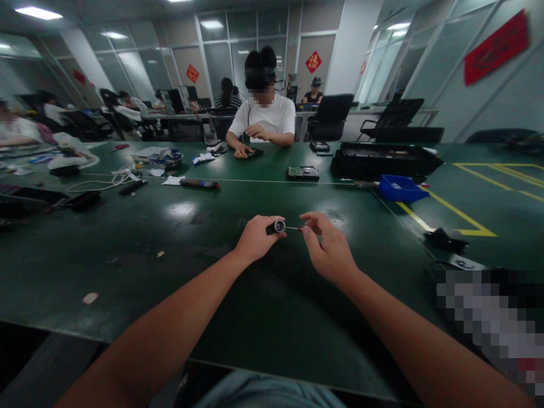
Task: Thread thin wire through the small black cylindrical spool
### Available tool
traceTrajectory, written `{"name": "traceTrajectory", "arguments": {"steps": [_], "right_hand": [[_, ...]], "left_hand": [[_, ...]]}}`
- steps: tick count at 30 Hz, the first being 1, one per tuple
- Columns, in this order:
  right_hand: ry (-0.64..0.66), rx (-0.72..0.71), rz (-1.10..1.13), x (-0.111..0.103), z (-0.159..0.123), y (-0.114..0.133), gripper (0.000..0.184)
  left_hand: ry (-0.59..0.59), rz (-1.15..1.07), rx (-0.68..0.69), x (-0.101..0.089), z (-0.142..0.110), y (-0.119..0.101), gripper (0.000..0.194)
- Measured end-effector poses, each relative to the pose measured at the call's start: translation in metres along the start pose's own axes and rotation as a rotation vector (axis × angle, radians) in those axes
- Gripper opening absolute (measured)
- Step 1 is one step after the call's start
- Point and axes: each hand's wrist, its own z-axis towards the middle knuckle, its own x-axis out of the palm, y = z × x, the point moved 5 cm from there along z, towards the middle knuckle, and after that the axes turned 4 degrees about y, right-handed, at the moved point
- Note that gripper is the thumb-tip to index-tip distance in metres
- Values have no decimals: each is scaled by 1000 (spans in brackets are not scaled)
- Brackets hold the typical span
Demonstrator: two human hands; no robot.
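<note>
Left hand (257, 237): It had hold of a short black cylinder with a silvery ringed mouth (278, 226), digits wrapped above and below the barrel, the grip closed snugly.
Cylinder: It lay at 12 o'clock from the person's seat, its round mouth turned toward 6 o'clock; whether it touched the smooth dark-green worktop (263, 317) could not be told.
Right hand (331, 246): It stood at the cylinder's 3 o'clock, half curled, the index finger lifted and the thumb tip at a thin pale rod with a red end (301, 229); how firmly the grip pinched it could not be told.
Rod: It ran level between the hands, its far end pointing to 9 o'clock at the cylinder's side; contact there was too small to make out.
Handling: The cylinder seemed stiff, light enough for one hand and perhaps slick along its barrel, so the sides suited a hold that left the mouth uncovered. The rod looked very light and rigid but slim, best taken by its red end.
Beyond: A flat drive with a green circuit board (303, 172) sat toward 12 o'clock, a blue plastic tray (402, 188) toward 1 o'clock, and a co-worker in a white shirt (272, 120) across at 12 o'clock.
</note>
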Motion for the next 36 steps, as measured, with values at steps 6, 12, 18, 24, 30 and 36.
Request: {"name": "traceTrajectory", "arguments": {"steps": [6,12,18,24,30,36], "right_hand": [[-1,77,33,1,-2,-6,25],[-99,156,250,1,-1,-17,20],[-206,293,595,5,8,-41,27],[-253,433,783,5,13,-62,31],[-284,276,471,-9,7,-36,23],[-251,193,299,-12,4,-18,20]], "left_hand": [[8,1,16,0,0,-3,37],[-2,0,-5,-1,-1,-4,37],[18,20,85,-1,0,-7,38],[27,51,106,-1,1,-8,40],[10,44,74,-2,0,-8,39],[15,55,54,-3,0,-9,40]]}}
